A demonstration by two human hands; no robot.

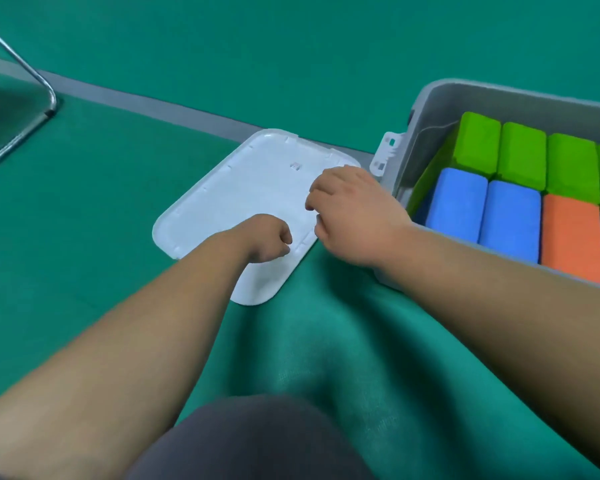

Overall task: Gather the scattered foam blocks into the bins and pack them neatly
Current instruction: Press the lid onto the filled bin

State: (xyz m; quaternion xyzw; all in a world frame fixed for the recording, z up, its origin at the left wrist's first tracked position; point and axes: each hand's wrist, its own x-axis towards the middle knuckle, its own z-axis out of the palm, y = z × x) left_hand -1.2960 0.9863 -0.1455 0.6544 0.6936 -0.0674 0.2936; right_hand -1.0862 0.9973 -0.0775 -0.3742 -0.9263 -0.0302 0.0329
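Both left hand [269, 239] and right hand [355, 214] curl over lid [236, 188], mark [294, 165] unreadable.

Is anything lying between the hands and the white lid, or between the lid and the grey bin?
Nothing visible. The left hand and right hand are right over the lid; only floor shows between it and the bin.

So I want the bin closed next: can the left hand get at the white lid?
Likely yes: the left hand is right over the lid, and only the right hand shares that space.
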